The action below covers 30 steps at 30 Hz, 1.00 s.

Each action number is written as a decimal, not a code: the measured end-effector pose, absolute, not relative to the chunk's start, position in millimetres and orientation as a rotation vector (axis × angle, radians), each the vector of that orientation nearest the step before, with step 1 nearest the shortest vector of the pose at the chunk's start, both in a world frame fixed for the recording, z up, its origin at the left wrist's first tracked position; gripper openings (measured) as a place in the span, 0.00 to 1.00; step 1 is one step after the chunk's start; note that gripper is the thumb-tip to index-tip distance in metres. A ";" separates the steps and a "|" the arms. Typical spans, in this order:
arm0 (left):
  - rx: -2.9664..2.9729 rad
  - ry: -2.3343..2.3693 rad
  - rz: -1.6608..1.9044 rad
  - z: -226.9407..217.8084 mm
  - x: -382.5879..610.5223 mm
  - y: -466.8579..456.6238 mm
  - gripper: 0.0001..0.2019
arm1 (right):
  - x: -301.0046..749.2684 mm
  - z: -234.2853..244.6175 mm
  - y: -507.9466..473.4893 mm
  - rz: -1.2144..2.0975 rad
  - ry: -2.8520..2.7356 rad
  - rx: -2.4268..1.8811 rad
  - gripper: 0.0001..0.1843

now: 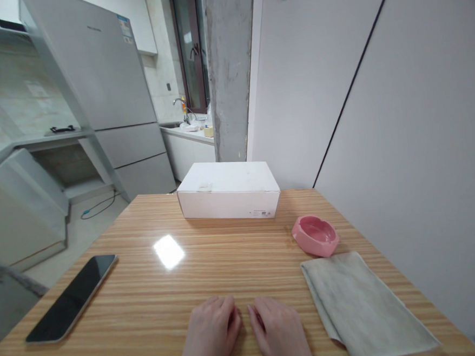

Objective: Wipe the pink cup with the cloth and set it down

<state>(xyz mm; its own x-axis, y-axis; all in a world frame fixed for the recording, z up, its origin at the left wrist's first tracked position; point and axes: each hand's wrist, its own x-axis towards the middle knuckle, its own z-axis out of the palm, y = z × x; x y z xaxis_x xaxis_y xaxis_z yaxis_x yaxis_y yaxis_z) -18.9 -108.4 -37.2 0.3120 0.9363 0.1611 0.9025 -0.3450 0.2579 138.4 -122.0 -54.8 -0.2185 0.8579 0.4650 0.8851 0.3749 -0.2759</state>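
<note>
My left hand point(211, 331) and my right hand point(278, 332) lie side by side, palms down, on the wooden table point(148, 292) near its front edge. Their fingers are stretched flat and hold nothing. To the right of my right hand lies a folded grey cloth point(364, 304). Beyond the cloth stands a pink shallow dish point(315, 235). A closed white cardboard box point(228, 190) sits at the table's far edge, straight ahead of both hands. A black phone point(73, 298) lies face up at the left.
A white wall runs along the table's right side. Behind the table stand a grey pillar point(230, 70) and a tall fridge point(105, 89). A kitchen counter with a sink tap point(181, 103) is farther back.
</note>
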 end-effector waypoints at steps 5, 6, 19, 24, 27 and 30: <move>2.456 1.710 0.415 -34.8 -18.4 -107.5 0.11 | 138.2 -50.6 -122.9 -0.068 -2.096 -1.495 0.16; 2.454 1.708 0.412 -34.8 -18.4 -107.6 0.11 | 138.2 -50.1 -122.9 -0.073 -2.091 -1.491 0.16; 2.479 1.698 0.382 -34.1 -17.9 -107.4 0.12 | 137.5 -50.2 -122.7 -0.096 -2.071 -1.469 0.18; 2.487 1.692 0.370 -32.6 -17.1 -107.3 0.12 | 137.3 -49.5 -122.4 -0.082 -2.073 -1.471 0.17; 2.494 1.690 0.360 -31.2 -17.4 -106.0 0.12 | 137.2 -48.9 -123.4 -0.063 -2.085 -1.468 0.16; 2.482 1.686 0.403 -23.1 -14.4 -101.9 0.12 | 138.2 -50.1 -124.2 -0.026 -2.082 -1.482 0.15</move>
<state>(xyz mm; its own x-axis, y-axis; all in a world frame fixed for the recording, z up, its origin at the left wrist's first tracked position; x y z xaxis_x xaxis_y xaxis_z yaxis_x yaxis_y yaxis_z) -14.4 -101.9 -23.1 0.3462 0.9254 0.1543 0.8951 -0.3751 0.2410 138.2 -124.2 -50.1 -0.2166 0.8604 0.4614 0.8718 0.3832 -0.3053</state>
